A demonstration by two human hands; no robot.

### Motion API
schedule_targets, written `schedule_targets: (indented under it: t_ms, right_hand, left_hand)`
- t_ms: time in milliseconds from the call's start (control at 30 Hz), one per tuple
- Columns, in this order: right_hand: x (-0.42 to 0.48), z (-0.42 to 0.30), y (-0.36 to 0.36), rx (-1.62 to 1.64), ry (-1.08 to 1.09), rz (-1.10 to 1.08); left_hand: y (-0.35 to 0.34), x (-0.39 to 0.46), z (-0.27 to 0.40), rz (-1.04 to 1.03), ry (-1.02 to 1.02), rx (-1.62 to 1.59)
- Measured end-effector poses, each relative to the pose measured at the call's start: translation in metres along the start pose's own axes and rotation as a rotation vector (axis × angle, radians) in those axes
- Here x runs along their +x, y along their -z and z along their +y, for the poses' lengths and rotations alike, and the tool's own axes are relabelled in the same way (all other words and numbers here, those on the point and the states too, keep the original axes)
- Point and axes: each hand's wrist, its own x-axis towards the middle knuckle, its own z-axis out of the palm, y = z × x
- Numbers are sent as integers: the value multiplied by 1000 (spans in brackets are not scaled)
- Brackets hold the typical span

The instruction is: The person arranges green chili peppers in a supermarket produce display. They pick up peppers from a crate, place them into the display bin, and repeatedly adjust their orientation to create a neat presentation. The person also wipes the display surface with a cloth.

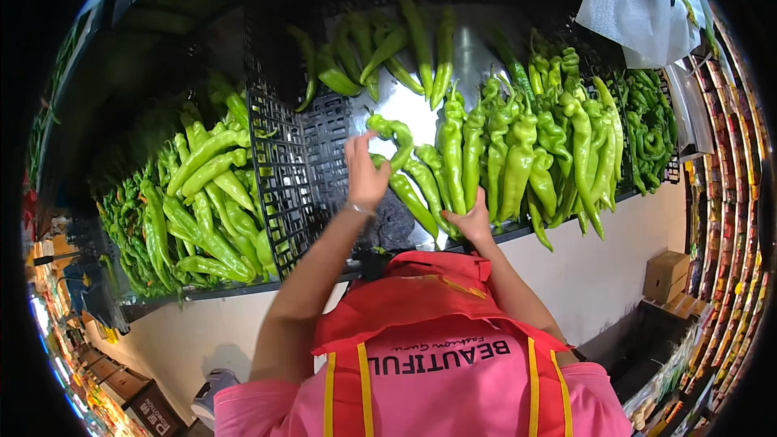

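My left hand (366, 176) has its fingers and thumb around a curved light-green pepper (400, 144), whose stem end points up and left. Under it, more long peppers (416, 203) lie slanted on the shiny metal display surface (419, 115). At the front edge, my right hand (475, 218) grips the lower tip of a long upright green pepper (472, 152), thumb on its left side. The fingers' far side is hidden behind the peppers. To the right of that hand a dense row of wrinkled green peppers (519, 164) stands with tips toward me.
A black plastic lattice divider (273, 176) separates a pile of green peppers (209, 212) on the left. Loose peppers (388, 48) lie at the back. Darker green peppers (646, 127) fill the far right. Plastic bags (643, 12) hang at upper right. A cardboard box (666, 276) stands lower right.
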Motion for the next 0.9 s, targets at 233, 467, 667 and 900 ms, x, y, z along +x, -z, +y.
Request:
schedule_targets:
  t_ms: [233, 467, 667, 900]
  right_hand:
    - [2, 2, -2, 84, 23, -51]
    - [3, 1, 2, 196, -8, -98]
    - [-3, -35, -3, 416, -256, -200]
    - [0, -26, -27, 348, -192, -296]
  left_hand:
    - [-13, -3, 5, -184, 41, 379]
    - [-19, -74, 29, -182, 385, -379]
    - [-64, -106, 7, -184, 762, -599]
    - [-42, -71, 12, -360, 915, -1152]
